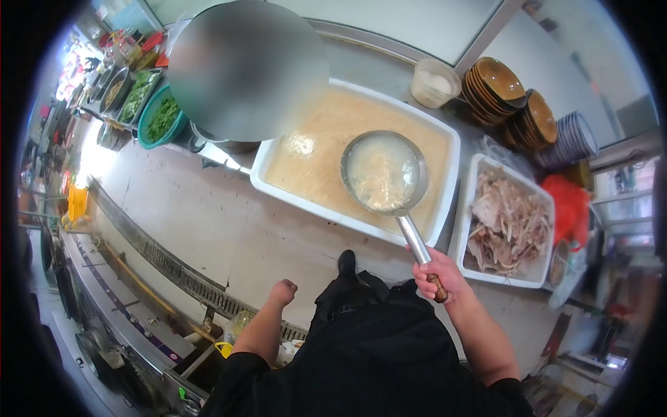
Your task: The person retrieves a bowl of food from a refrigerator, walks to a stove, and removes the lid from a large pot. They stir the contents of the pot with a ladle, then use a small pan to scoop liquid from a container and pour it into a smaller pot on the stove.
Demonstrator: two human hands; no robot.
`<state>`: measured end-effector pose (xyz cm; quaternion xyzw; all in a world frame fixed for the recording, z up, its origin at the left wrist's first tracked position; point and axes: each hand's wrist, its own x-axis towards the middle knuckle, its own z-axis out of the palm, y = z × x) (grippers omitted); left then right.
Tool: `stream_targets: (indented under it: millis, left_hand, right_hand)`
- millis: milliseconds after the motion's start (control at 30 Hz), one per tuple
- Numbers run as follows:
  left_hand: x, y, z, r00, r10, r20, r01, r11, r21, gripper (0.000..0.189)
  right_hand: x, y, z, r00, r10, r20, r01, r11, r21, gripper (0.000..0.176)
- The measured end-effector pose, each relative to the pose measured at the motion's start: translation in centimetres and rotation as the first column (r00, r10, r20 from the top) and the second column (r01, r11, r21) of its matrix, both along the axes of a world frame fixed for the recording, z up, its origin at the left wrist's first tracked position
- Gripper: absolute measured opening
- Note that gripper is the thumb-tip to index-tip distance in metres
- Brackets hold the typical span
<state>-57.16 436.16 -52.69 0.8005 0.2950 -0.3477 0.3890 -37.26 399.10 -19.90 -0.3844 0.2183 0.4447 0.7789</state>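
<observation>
My right hand [445, 276] is wrapped round the handle of a large metal ladle [415, 240], near its wooden end. The round bowl of the ladle holds cloudy, pale broth with bits in it. It overlaps the right part of a big white tub [333, 216], which is filled with tan liquid [313, 163]. My left hand [283, 292] hangs in a loose fist over the floor, in front of the tub and apart from it, with nothing showing in its fingers.
Right of the tub, a white bin [511, 280] holds bones and meat scraps [508, 221]. Stacked brown bowls [501, 80] and a clear container [435, 83] stand behind. Chopped greens fill a teal basin [147, 135] at left. A floor drain [163, 254] runs along the stove side. A blurred patch hides the top.
</observation>
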Motion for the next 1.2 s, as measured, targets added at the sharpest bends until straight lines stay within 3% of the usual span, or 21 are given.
stream_targets:
  millis: [167,233,367,433,467,533,667,700,733,767,833,867,900,933,967,1033,1133,1200]
  left_hand:
    - [0.3,0.6,-1.2,0.997,-0.077,-0.014,0.077,0.997,-0.002,0.027]
    - [0.2,1.7,-3.5,0.836,-0.538,0.108,0.522,0.840,0.147,0.026]
    - [2.5,1.7,-3.6,0.746,-0.662,0.079,0.650,0.748,0.133,0.026]
    - [4.1,1.0,-2.8,0.825,-0.554,0.110,0.556,0.831,0.016,0.023]
    - [5.2,0.1,-2.2,0.802,-0.587,0.111,0.588,0.808,0.023,0.023]
    - [7.9,-3.3,1.8,0.949,-0.300,-0.100,0.302,0.953,0.013,0.015]
    - [10.4,-7.0,1.4,0.939,-0.305,-0.160,0.305,0.952,-0.030,0.016]
    - [11.4,-8.1,0.5,0.608,-0.793,0.042,0.781,0.606,0.152,0.016]
    - [11.7,-9.1,0.4,0.020,-0.994,0.107,0.919,0.060,0.391,0.016]
    - [11.8,-10.1,-0.5,-0.035,-0.993,0.112,0.916,0.013,0.401,0.016]
    - [12.7,-13.8,-2.7,0.420,-0.898,0.133,0.890,0.436,0.131,0.018]
    - [13.6,-17.1,-2.4,0.356,-0.923,0.143,0.917,0.375,0.135,0.018]
    - [13.9,-20.4,-1.1,0.415,-0.909,0.031,0.898,0.414,0.151,0.018]
    - [16.5,-22.5,-1.9,0.476,-0.876,-0.076,0.866,0.452,0.216,0.019]
    - [16.0,-25.6,-0.7,0.402,-0.913,-0.073,0.900,0.380,0.215,0.019]
    - [14.5,-32.3,2.1,0.749,-0.663,-0.027,0.662,0.743,0.098,0.017]
    - [11.5,-43.0,4.5,0.621,-0.783,0.017,0.782,0.621,0.048,0.019]
    - [13.1,-47.6,2.2,0.461,-0.887,0.008,0.887,0.461,0.003,0.021]
  right_hand:
    - [-1.3,-1.2,0.9,0.999,-0.015,0.048,0.014,0.999,0.033,0.056]
    - [-2.0,-1.7,1.8,0.998,-0.045,0.046,0.043,0.998,0.050,0.057]
    - [-4.1,-3.6,3.4,0.996,-0.080,0.032,0.075,0.987,0.141,0.059]
    - [-5.6,-4.9,4.3,0.989,-0.143,0.031,0.136,0.979,0.151,0.059]
    - [-6.5,-5.8,4.5,0.988,-0.146,0.045,0.136,0.976,0.170,0.058]
    - [-8.6,-7.8,4.9,0.984,-0.167,0.065,0.151,0.970,0.192,0.058]
    - [-14.3,-13.2,5.2,0.949,-0.296,0.103,0.267,0.935,0.234,0.058]
    - [-16.0,-15.1,4.1,0.938,-0.326,0.116,0.290,0.925,0.247,0.058]
    - [-17.8,-16.8,4.6,0.927,-0.357,0.117,0.320,0.914,0.248,0.057]
    - [-19.7,-18.7,4.8,0.905,-0.405,0.129,0.366,0.897,0.248,0.057]
    - [-23.7,-22.6,4.8,0.858,-0.496,0.136,0.448,0.851,0.274,0.058]
    - [-25.8,-24.7,4.6,0.821,-0.553,0.146,0.504,0.820,0.272,0.058]
    - [-27.8,-26.9,4.5,0.791,-0.595,0.142,0.554,0.795,0.250,0.058]
    - [-28.3,-28.4,0.4,0.757,-0.635,0.153,0.589,0.765,0.260,0.059]
    - [-31.1,-30.0,0.4,0.702,-0.695,0.155,0.650,0.715,0.258,0.059]
    - [-36.1,-34.0,-0.4,0.628,-0.745,0.226,0.696,0.667,0.265,0.057]
    - [-43.6,-39.7,-0.8,0.471,-0.853,0.224,0.834,0.514,0.203,0.055]
    - [-45.8,-42.0,-2.3,0.358,-0.909,0.215,0.910,0.391,0.138,0.056]
